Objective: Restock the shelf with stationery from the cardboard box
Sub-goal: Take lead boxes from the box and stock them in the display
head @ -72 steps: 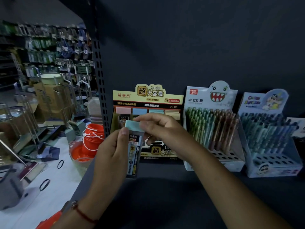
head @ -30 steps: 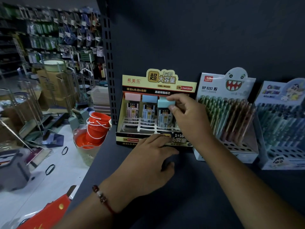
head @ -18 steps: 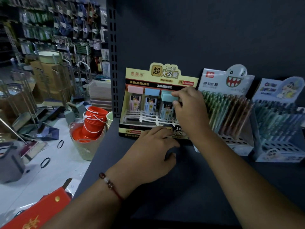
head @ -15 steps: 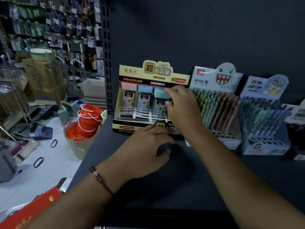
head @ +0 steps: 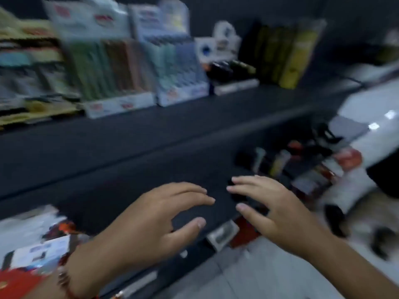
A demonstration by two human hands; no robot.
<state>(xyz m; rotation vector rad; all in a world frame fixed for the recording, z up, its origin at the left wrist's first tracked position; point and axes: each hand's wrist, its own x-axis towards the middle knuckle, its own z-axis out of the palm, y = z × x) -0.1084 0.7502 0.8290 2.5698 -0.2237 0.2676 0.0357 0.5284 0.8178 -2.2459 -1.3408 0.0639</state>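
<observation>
Head view. The frame was heavily motion-blurred, so fine detail could not be read. The left hand (head: 155, 221) and the right hand (head: 272, 210) were both spread wide with relaxed fingers, holding nothing, and hovered side by side in front of the lower part of the shelf (head: 194, 117), fingertips near each other but apart.

The stationery already on the shelf stood along its back: a pen display (head: 112, 78) with a second display (head: 179, 70) just beside it, and yellow packs (head: 293, 52) further right. The cardboard box was not identifiable in this frame; blurred packets (head: 36, 244) lay at lower left, and whether they sat in the box could not be told.

Judged step: fetching the next item, with both hands free.

Recommended practice for this step:
- Settle the view on the supply before reaching.
- Take one item at a time, pinched along its long sides.
- Keep the spare hand free to steady the display on insertion.
- Avoid brushing the upright pens, which would tip easily.
</observation>
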